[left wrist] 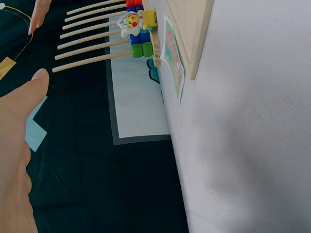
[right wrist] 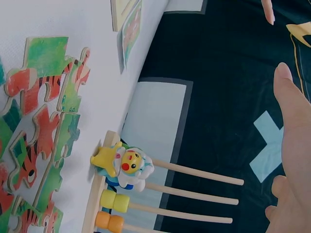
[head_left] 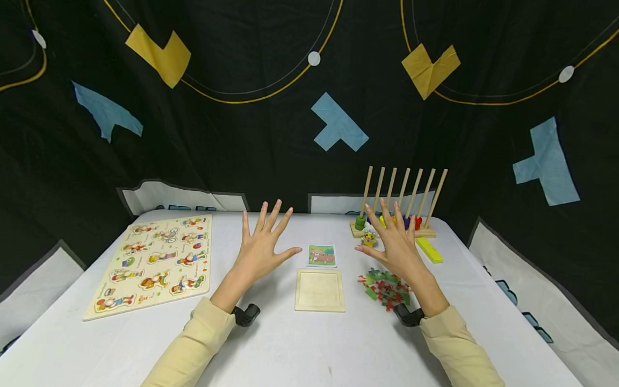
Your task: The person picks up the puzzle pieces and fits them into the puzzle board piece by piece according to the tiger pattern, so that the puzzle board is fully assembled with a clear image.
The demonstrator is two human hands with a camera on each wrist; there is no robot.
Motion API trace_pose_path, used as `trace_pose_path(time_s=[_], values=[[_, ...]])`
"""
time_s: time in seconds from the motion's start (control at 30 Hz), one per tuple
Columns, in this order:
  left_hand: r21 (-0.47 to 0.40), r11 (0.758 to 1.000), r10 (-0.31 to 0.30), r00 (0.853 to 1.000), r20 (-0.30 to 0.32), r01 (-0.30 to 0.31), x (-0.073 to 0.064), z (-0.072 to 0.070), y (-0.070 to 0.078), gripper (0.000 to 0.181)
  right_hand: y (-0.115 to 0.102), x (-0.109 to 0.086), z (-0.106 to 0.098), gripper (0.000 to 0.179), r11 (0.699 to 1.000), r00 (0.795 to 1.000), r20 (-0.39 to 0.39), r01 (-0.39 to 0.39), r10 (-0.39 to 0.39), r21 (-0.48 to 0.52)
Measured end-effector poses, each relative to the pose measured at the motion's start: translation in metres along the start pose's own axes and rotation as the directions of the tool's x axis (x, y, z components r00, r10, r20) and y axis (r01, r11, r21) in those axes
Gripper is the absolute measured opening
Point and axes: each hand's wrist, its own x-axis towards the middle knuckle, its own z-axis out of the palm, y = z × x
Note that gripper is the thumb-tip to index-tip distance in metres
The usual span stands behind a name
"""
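Note:
Both hands are held above the table with fingers straight and spread, holding nothing. My left hand is between the peg puzzle board and the square wooden tray. My right hand is over the far right side, beyond a loose pile of jigsaw pieces in red and green. A small picture card of an animal lies just behind the tray. Past the right fingertips stands a wooden rack of upright pegs with coloured beads, a yellow figurine in front of it.
A yellow block lies to the right of the rack's front. The white tablecloth covers the table. Behind it hangs a black curtain with blue and gold tape pieces. Each wrist wears a black camera.

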Motion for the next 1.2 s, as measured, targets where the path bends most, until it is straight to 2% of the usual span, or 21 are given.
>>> trace_pose_path(time_s=[0.4,0.53,0.63,0.8,0.93,1.1,1.2], values=[[0.002,1.000,-0.005,0.999,0.039,0.005,-0.001,0.002,0.001,0.093,0.007,-0.001,-0.003,0.096,1.000,1.000,0.019,-0.014,0.013,0.021],[-0.046,0.999,0.002,0.997,0.075,0.002,-0.003,0.003,0.003,0.097,0.013,-0.001,-0.005,0.096,0.999,0.999,0.019,-0.032,0.032,0.041],[-0.129,0.992,0.016,0.993,0.121,0.000,-0.005,0.005,0.004,0.103,0.019,-0.002,-0.006,0.097,0.997,0.998,0.031,-0.048,0.047,0.053],[-0.257,0.966,0.049,0.973,0.225,0.010,-0.008,0.011,0.004,0.104,0.033,-0.003,-0.007,0.097,0.990,0.998,0.058,-0.038,0.030,0.136],[-0.314,0.949,0.079,0.953,0.291,0.018,-0.011,0.017,0.004,0.103,0.045,-0.004,-0.009,0.097,0.975,0.997,0.078,-0.019,0.002,0.221],[-0.398,0.917,0.125,0.926,0.356,0.029,-0.011,0.020,0.004,0.100,0.060,-0.006,-0.012,0.092,0.953,0.988,0.145,-0.098,0.058,0.287],[-0.443,0.894,0.133,0.906,0.402,0.065,-0.013,0.021,0.004,0.094,0.068,-0.008,-0.012,0.088,0.947,0.982,0.163,-0.141,0.097,0.289]])
